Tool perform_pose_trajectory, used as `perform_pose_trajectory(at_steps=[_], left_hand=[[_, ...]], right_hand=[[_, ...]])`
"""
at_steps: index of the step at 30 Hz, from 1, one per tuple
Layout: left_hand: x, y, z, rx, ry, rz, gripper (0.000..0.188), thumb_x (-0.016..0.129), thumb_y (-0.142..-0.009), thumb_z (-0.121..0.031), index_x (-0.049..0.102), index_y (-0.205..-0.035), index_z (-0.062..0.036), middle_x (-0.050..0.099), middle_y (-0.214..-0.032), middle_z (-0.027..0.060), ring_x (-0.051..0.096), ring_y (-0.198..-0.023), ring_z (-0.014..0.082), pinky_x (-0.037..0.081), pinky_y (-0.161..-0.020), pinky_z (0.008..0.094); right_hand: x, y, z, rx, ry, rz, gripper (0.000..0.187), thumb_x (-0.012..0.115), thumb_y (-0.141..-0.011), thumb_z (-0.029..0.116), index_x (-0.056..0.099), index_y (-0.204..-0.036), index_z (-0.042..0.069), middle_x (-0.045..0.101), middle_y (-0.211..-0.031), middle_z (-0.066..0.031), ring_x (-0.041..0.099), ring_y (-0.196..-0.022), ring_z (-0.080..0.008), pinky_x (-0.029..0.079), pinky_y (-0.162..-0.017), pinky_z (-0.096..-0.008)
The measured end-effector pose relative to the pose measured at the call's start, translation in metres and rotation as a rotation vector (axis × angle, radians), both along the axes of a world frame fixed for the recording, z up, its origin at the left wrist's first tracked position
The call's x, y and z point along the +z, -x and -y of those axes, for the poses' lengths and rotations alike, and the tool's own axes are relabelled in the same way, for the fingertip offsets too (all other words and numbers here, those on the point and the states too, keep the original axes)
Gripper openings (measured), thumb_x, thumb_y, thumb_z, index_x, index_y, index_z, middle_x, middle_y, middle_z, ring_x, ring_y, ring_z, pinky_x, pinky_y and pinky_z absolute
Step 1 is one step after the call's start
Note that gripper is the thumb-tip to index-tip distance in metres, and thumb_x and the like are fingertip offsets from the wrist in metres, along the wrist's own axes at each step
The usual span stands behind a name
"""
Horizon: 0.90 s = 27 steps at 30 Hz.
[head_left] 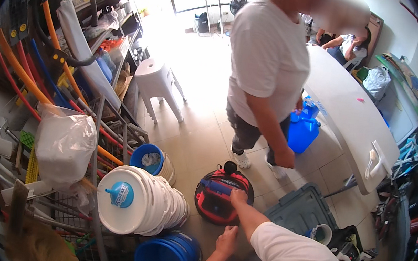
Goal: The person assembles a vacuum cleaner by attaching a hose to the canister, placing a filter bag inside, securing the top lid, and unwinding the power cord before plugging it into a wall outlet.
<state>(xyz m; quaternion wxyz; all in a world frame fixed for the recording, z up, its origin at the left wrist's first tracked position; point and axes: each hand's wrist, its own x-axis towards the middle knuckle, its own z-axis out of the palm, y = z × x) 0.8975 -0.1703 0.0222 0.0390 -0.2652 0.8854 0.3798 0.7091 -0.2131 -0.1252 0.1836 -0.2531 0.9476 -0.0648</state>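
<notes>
On the tiled floor in front of me stands a round red and black machine [215, 209], which looks like a canister vacuum cleaner. My right hand [238, 198] is closed at the end of the dark blue bar [218, 187] across its top; the fingertips are partly hidden. Nearer to me, just below the machine, my left hand [226, 240] is curled closed. Whatever it may hold cannot be made out. White stacked buckets [171, 214] and blue buckets [163, 257] stand to the left of my hands.
Another person in a white shirt [269, 50] stands beyond the machine, near blue jugs [302, 133]. A grey lid [303, 208] lies at right, below a long white table [346, 105]. A white stool [155, 80] and a rack with coloured poles [44, 86] are at left.
</notes>
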Motion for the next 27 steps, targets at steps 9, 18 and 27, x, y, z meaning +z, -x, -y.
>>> perform_pose_trajectory(at_steps=[9, 18, 27], left_hand=[[0.004, 0.058, 0.071, 0.033, 0.005, -0.044, 0.012, 0.049, -0.075, -0.011, 0.048, -0.087, -0.0113, 0.051, -0.099, 0.0125, 0.056, -0.076, 0.0381, 0.046, -0.065, 0.0464], [0.007, 0.139, 0.175, 0.212, 0.126, 0.019, 0.016, 0.05, -0.072, -0.003, 0.049, -0.085, -0.012, 0.049, -0.098, 0.0117, 0.056, -0.077, 0.0353, 0.045, -0.066, 0.0435], [-0.007, 0.236, 0.279, 0.282, 0.261, -0.067, 0.016, 0.051, -0.069, 0.001, 0.048, -0.08, -0.0113, 0.048, -0.087, 0.0095, 0.056, -0.072, 0.0321, 0.045, -0.061, 0.0417]], right_hand=[[-0.004, 0.066, 0.076, 0.015, -0.041, -0.02, 0.036, 0.062, -0.072, 0.027, 0.053, -0.1, 0.007, 0.058, -0.098, -0.014, 0.056, -0.093, -0.0286, 0.047, -0.077, -0.0375], [0.006, 0.154, 0.171, -0.033, -0.012, 0.153, 0.033, 0.059, -0.075, 0.027, 0.053, -0.099, 0.005, 0.059, -0.097, -0.015, 0.057, -0.092, -0.0287, 0.048, -0.076, -0.0376], [0.019, 0.266, 0.256, -0.136, 0.049, 0.188, 0.043, 0.061, -0.075, 0.027, 0.049, -0.105, -0.001, 0.058, -0.099, -0.0172, 0.057, -0.092, -0.0283, 0.046, -0.08, -0.0358]])
